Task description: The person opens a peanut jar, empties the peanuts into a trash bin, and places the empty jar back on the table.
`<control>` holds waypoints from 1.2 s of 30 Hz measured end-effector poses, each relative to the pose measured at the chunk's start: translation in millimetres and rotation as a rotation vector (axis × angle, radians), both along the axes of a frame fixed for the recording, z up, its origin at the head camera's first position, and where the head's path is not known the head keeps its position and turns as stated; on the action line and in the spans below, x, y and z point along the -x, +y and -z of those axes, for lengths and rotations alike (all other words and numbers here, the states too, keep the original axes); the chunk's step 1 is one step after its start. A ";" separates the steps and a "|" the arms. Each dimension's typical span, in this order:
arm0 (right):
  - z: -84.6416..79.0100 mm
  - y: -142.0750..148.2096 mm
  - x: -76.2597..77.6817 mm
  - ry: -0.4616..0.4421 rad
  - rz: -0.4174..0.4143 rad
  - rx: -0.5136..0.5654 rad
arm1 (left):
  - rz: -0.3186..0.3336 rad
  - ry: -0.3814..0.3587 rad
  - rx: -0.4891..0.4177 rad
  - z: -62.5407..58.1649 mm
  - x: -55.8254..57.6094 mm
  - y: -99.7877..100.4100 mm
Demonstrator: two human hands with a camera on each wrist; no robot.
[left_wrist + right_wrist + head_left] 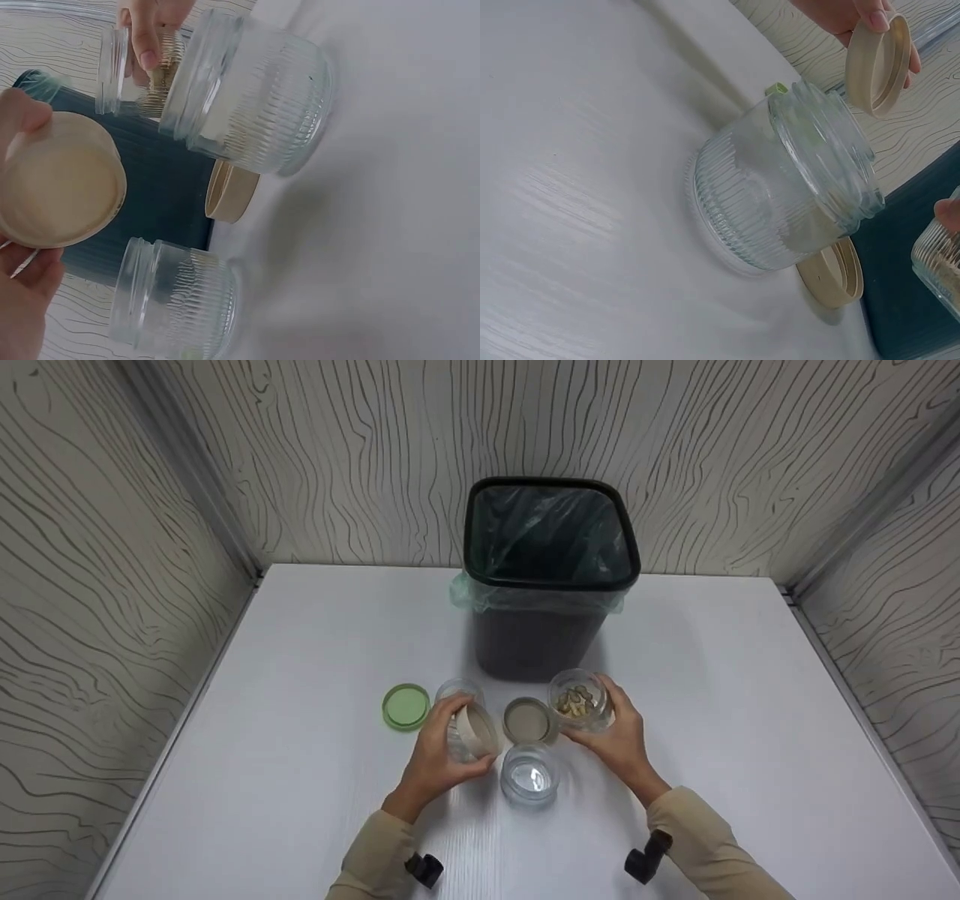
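My left hand [433,761] grips a beige jar lid [478,730] by its rim, tilted on edge above the table. A clear glass jar [459,690] stands partly hidden behind that hand. On the right, my right hand [621,737] holds a ribbed glass jar [580,718] with small tan-brown pieces [576,703] at its bottom. A second beige lid [527,721] lies on the table between the hands. Just in front of it an uncovered glass jar [529,775] stands upright; this jar [765,187] looks see-through in the right wrist view.
A green lid [406,706] lies on the white table [300,735] to the left of the jars. Behind them stands a dark bin [536,641] lined with a plastic bag [495,598]. Wood-patterned panels [360,457] enclose the back and sides.
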State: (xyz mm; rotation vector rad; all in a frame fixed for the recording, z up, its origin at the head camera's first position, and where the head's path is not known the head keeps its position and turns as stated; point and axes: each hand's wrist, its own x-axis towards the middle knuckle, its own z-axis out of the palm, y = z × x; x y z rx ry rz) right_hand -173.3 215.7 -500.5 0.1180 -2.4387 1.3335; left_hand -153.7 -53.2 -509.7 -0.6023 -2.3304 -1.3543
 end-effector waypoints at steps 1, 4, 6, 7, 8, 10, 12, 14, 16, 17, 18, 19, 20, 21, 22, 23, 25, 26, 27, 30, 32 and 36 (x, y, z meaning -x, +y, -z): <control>-0.3 0.2 0.0 -0.009 -0.002 0.002 | 0.002 -0.007 -0.003 0.5 -1.2 -0.5; -0.9 0.5 -0.3 -0.021 -0.008 0.005 | 0.006 -0.019 -0.003 2.4 -4.2 -1.8; -0.4 0.8 -0.1 -0.030 -0.008 0.009 | 0.011 -0.020 -0.004 4.2 -5.8 -2.6; -0.3 0.9 0.1 -0.033 -0.007 0.013 | 0.013 -0.018 -0.004 5.2 -6.3 -3.0; -0.5 0.7 -0.2 -0.032 -0.008 0.013 | 0.012 -0.011 0.002 6.4 -6.7 -3.4; -0.3 0.4 -0.4 -0.031 -0.010 0.015 | 0.015 0.002 0.004 9.1 -7.6 -4.4; -0.1 0.1 -1.0 -0.036 -0.012 0.017 | 0.021 0.023 0.011 12.0 -8.4 -5.4; 0.1 -0.1 -1.7 -0.040 -0.015 0.014 | 0.029 0.047 0.014 14.5 -9.5 -6.3; 0.6 0.1 -2.2 -0.049 -0.012 0.014 | 0.036 0.068 0.018 16.9 -11.0 -7.1; 0.8 0.2 -2.3 -0.054 -0.011 0.012 | 0.043 0.077 0.017 18.0 -11.6 -7.5; 1.3 0.3 -2.2 -0.056 -0.011 0.013 | 0.048 0.084 0.017 19.0 -12.1 -7.6; 1.6 0.2 -2.1 -0.058 -0.011 0.017 | 0.053 0.087 0.018 20.1 -12.6 -7.9; 1.9 0.2 -1.9 -0.062 -0.010 0.020 | 0.057 0.090 0.021 21.3 -13.0 -8.0; 1.9 -0.1 -1.9 -0.064 -0.009 0.022 | 0.059 0.087 0.026 22.5 -13.6 -8.2; 2.1 -0.3 -1.8 -0.063 -0.010 0.025 | 0.066 0.073 0.028 23.3 -14.2 -8.4; 2.5 -0.5 -1.8 -0.062 -0.011 0.029 | 0.071 0.068 0.027 24.5 -14.8 -8.4; 2.5 -0.9 -2.0 -0.062 -0.009 0.032 | 0.076 0.058 0.030 27.3 -16.0 -8.8; 2.5 -1.0 -2.1 -0.061 -0.007 0.029 | 0.080 0.057 0.029 28.7 -16.5 -9.1; 2.4 -0.8 -2.1 -0.059 -0.006 0.028 | 0.084 0.058 0.029 30.3 -17.0 -9.5; 2.3 -0.5 -2.0 -0.058 -0.003 0.032 | 0.089 0.079 0.034 35.1 -17.9 -10.8; 2.6 -0.2 -1.6 -0.055 -0.003 0.032 | 0.091 0.081 0.044 37.6 -18.3 -11.7; 3.1 0.1 -1.3 -0.048 -0.004 0.032 | 0.090 0.054 0.064 41.5 -18.9 -13.0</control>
